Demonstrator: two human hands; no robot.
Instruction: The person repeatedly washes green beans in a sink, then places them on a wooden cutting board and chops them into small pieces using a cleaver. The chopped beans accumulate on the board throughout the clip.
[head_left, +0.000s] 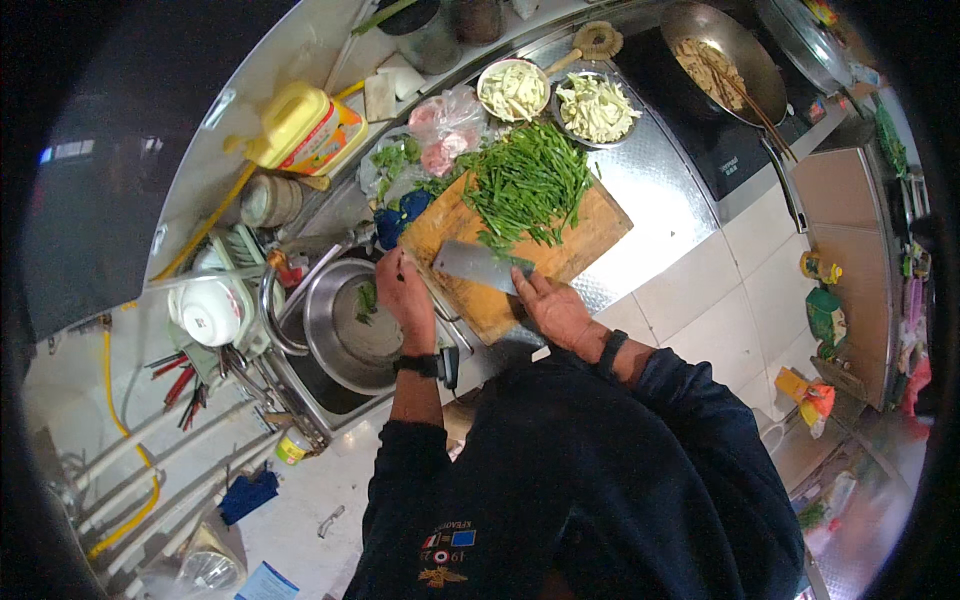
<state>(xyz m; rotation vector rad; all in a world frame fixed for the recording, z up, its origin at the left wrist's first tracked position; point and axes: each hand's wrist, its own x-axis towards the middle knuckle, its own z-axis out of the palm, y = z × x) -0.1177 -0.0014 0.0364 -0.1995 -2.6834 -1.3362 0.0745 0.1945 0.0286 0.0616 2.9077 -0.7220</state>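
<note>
My right hand (553, 309) grips a cleaver (480, 267), whose broad blade lies over the near left part of a wooden cutting board (600, 221). A heap of cut green stalks (529, 184) covers the board's far side, and a few pieces touch the blade. My left hand (405, 289) is at the board's left edge, beside a metal basin (345, 352) in the sink; its fingers look bent, and whether they hold anything is unclear. Some greens (366, 302) lie in the basin. Beyond the board stand two bowls of pale cut vegetable (513, 90), (596, 109).
A wok (769, 94) with sliced food and chopsticks sits on the cooktop at the upper right, its handle (784, 184) jutting towards me. The faucet (268, 319) arches beside the basin. Plastic bags (450, 127) and a blue cloth (401, 216) lie behind the board's left corner.
</note>
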